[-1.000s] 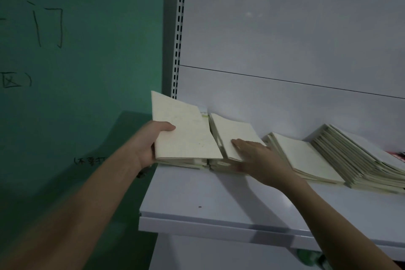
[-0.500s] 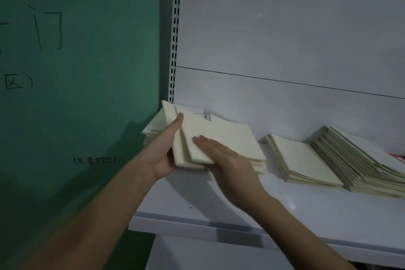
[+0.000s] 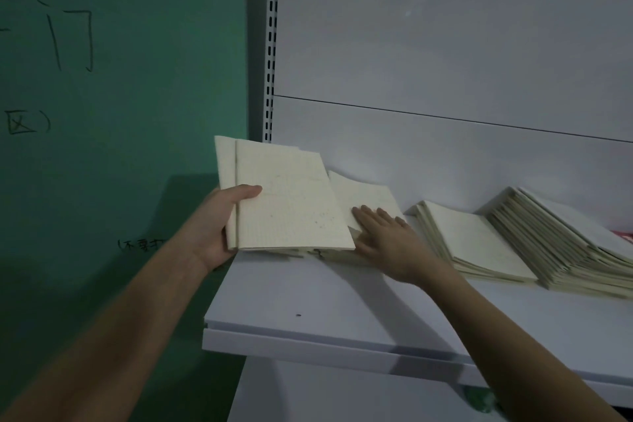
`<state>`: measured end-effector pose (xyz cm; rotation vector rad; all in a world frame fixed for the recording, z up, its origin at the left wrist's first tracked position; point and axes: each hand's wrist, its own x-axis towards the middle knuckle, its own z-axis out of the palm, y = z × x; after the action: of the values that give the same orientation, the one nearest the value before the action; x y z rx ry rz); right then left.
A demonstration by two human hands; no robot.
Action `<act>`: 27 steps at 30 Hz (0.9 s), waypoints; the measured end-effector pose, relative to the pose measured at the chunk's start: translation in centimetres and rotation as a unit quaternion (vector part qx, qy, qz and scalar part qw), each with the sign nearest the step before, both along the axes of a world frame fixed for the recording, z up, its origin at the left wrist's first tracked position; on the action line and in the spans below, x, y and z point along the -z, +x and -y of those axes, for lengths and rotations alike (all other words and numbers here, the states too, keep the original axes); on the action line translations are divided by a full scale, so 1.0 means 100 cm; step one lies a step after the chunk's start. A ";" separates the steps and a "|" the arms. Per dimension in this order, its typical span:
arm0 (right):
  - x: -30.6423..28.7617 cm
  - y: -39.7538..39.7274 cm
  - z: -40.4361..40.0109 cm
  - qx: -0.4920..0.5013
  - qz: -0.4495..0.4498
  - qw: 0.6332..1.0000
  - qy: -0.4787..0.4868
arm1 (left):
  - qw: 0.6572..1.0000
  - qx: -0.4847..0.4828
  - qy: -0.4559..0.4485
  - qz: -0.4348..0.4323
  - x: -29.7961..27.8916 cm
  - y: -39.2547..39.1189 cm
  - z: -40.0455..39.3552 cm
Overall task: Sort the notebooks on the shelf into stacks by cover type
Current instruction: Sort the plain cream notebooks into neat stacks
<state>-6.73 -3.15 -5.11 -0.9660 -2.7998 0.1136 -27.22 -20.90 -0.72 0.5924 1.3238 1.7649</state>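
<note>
Cream notebooks [image 3: 291, 202] gripped left hand [image 3: 212, 229], right hand [image 3: 387, 236] flat

1. A pair of cream-covered notebooks [image 3: 291, 199], lightly speckled, is lifted and tilted at the left end of the white shelf [image 3: 342, 305].
2. Just right of them, a low pile of cream notebooks [image 3: 363, 199] lies flat, its top cover curling at the back.
3. Further right, a small stack [image 3: 472, 243] slopes against a taller, fanned stack [image 3: 555, 240] at the far right.
</note>
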 end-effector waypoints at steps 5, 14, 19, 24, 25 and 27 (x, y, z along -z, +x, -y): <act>0.008 0.004 0.010 -0.003 -0.093 0.991 0.099 | 1.000 0.013 0.011 0.009 -0.002 -0.009 0.002; -0.018 0.004 0.044 0.069 -0.424 0.903 0.010 | 0.999 0.040 0.020 0.027 0.008 -0.003 -0.007; -0.008 -0.011 0.090 -0.044 -0.311 0.945 0.087 | 0.994 0.093 0.039 0.041 0.006 0.027 -0.024; 0.001 0.008 0.081 -0.118 -0.202 0.972 0.005 | 0.995 0.086 0.049 0.010 0.017 0.047 -0.037; 0.000 0.016 0.076 -0.122 -0.205 0.971 -0.028 | 0.996 0.076 0.043 0.007 0.018 0.050 -0.039; -0.001 0.032 0.063 -0.076 -0.287 0.951 -0.084 | 0.997 0.065 0.033 0.016 0.019 0.057 -0.046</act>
<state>-3.52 -9.41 -4.96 -0.6126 -2.3369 0.5643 -21.55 -16.26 -2.64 0.6703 1.1826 1.7096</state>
